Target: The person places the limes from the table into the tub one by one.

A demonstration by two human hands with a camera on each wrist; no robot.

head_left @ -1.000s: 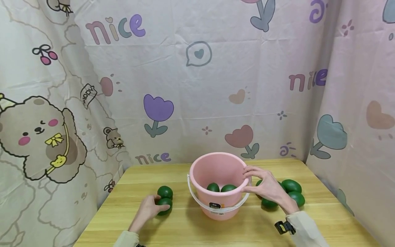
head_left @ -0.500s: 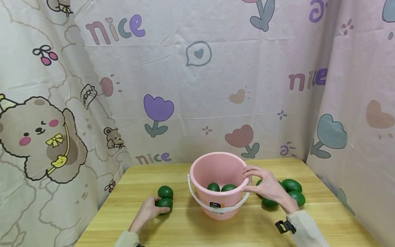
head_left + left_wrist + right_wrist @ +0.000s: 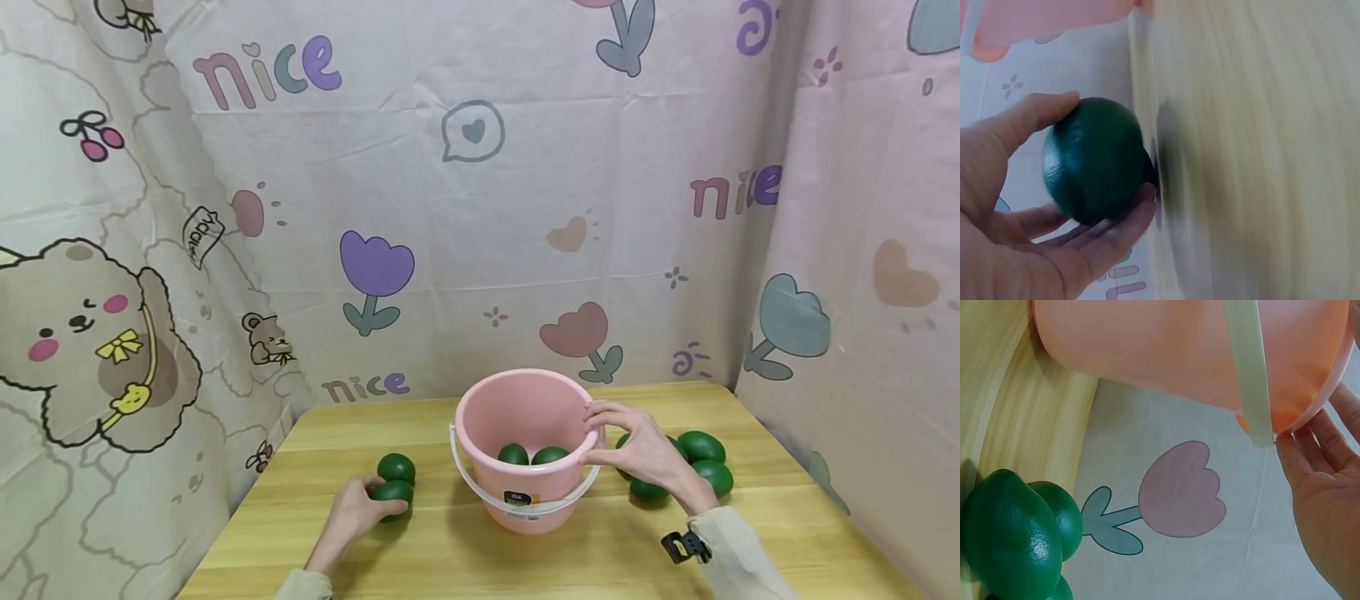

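My left hand (image 3: 356,509) grips a dark green lime (image 3: 1094,159), thumb on one side and fingers curled under the other. In the left wrist view the lime sits close to the tabletop, beside its shadow. Just behind it is another lime (image 3: 396,468). In the middle stands a pink bucket (image 3: 525,492) with its white handle (image 3: 480,495) hanging down in front. Two limes (image 3: 550,456) lie inside it. My right hand (image 3: 647,448) holds the bucket's rim at the right, fingertips and thumb spread along it.
Several limes (image 3: 1013,534) lie in a cluster right of the bucket, partly behind the right forearm. The wooden table (image 3: 300,467) ends at the back against a printed cloth (image 3: 480,217), which also hangs at both sides.
My left hand has closed more firmly on the nearer lime and shifted it slightly up and left. My right hand stays on the bucket rim. The head view has turned a little.
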